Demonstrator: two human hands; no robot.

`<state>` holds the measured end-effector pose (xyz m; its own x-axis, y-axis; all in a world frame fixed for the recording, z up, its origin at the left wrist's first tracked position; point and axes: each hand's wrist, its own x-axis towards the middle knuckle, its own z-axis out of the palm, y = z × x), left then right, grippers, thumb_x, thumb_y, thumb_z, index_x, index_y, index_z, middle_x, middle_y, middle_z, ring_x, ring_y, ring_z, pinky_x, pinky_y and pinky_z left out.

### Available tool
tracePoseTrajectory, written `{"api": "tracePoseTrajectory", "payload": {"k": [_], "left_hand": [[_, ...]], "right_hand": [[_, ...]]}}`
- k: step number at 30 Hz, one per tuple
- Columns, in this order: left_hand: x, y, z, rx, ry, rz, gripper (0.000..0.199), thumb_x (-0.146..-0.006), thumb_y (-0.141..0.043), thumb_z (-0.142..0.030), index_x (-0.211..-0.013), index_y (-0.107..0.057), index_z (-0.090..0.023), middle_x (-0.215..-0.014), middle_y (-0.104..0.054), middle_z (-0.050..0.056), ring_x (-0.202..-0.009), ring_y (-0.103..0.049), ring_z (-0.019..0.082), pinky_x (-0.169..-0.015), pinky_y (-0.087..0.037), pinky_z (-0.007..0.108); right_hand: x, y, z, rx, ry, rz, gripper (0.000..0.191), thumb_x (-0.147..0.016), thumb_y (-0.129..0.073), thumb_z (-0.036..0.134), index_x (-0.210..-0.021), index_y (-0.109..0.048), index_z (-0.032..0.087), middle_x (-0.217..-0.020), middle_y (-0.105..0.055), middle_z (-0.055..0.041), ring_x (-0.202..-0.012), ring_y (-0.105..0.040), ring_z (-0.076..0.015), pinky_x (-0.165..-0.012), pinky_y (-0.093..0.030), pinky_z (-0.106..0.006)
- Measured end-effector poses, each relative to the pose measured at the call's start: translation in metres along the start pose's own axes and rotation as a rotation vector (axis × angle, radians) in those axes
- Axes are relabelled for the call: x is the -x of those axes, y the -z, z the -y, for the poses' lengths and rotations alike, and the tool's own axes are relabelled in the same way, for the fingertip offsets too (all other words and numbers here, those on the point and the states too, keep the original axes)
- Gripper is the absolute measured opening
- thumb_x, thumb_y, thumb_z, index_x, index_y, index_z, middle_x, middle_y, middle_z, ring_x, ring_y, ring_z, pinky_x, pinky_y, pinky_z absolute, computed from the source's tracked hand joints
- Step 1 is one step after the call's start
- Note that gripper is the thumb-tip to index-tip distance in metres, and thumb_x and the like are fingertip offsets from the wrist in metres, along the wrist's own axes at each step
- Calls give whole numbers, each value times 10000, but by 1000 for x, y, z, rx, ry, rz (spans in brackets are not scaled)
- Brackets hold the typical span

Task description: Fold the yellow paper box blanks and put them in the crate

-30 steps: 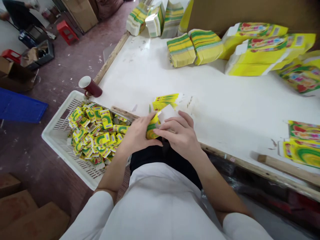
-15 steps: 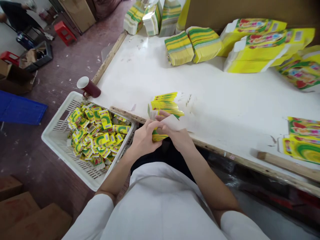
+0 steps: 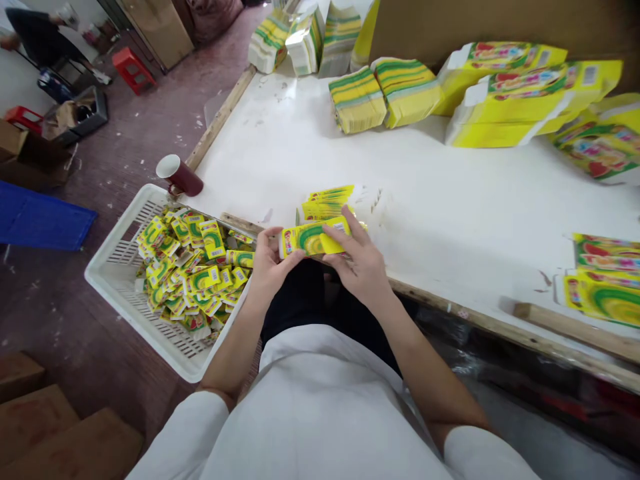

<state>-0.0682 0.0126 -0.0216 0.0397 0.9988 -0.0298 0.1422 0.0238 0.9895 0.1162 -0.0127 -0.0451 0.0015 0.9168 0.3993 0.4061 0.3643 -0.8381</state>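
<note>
A small yellow-and-green printed carton (image 3: 309, 239) is held between my two hands above the table's front edge. My left hand (image 3: 269, 267) grips its left end, thumb along the near side. On the right end, my right hand (image 3: 361, 261) has its fingers over the printed face and its thumb beneath. Just behind the carton, a fanned row of flat yellow cartons (image 3: 327, 201) lies on the white table (image 3: 435, 200), partly hidden by the held one. To the left, a white plastic basket (image 3: 113, 257) holds a heap of small yellow cartons (image 3: 200, 280).
A maroon mug (image 3: 184, 179) stands at the table's left corner. Bundled flat cartons (image 3: 357, 100) and larger yellow boxes (image 3: 530, 93) line the back. More cartons (image 3: 605, 287) lie at right beside a wooden strip (image 3: 575, 330). A person (image 3: 45, 40) sits far off at upper left.
Both hands have moved apart to the carton's two ends. The carton has turned so its printed face shows; earlier a white flap showed and the hands were close together.
</note>
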Motion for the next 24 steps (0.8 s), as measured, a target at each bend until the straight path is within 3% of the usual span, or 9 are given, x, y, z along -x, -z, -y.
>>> {"api": "tracePoseTrajectory", "payload": {"k": [3,10,14,17,19,21,24], "left_hand": [[-3,3,-3,149,22,-83,480,-760,-786,-398,-1124,-530,-216,-919,-696,11,-811,-681,146,-749,-528,258],[-9,3,0,181,2,-108,397,-727,-818,-352,-1029,-611,-200,-845,-691,-3,-749,-665,128,-707,-525,236],[-6,-4,2,186,35,-77,427,-744,-805,-356,-1087,-604,-201,-902,-700,11,-775,-671,133,-730,-531,248],[-3,-3,-1,146,10,-75,447,-762,-789,-367,-1134,-595,-212,-959,-698,23,-825,-670,142,-763,-530,257],[-5,12,-5,47,-56,-146,463,-766,-784,-378,-1156,-600,-211,-978,-682,25,-833,-656,142,-771,-523,256],[-14,45,-9,-103,-174,-332,472,-749,-798,-365,-1150,-614,-196,-969,-656,19,-816,-629,132,-769,-508,244],[-36,119,-16,-292,-409,-754,466,-678,-851,-284,-1073,-636,-164,-942,-608,2,-797,-576,109,-797,-479,219]], "right_hand": [[-2,3,-2,30,28,182,393,-953,-558,283,-1343,-598,312,-1612,-334,-79,-1419,-435,-310,-1065,-500,-495],[-5,20,-6,18,29,289,306,-927,-595,252,-1211,-693,306,-1555,-433,-63,-1343,-525,-303,-1030,-527,-495],[-6,10,-3,2,-20,127,210,-893,-643,257,-1075,-746,284,-1490,-504,-83,-1188,-641,-289,-969,-561,-487],[-5,-4,2,-17,-54,26,265,-873,-668,255,-1132,-706,293,-1495,-494,-80,-1270,-578,-306,-1001,-539,-502],[-3,-8,1,-61,-64,-10,491,-840,-713,287,-1314,-586,293,-1525,-447,-107,-1292,-556,-311,-1008,-535,-501],[-1,-3,-5,-58,-84,-62,609,-825,-733,313,-1389,-504,283,-1462,-508,-130,-1213,-610,-300,-990,-544,-499],[5,16,-22,86,-124,-164,422,-851,-707,309,-1259,-608,270,-1108,-702,-89,-1016,-686,-279,-979,-532,-529]]}}
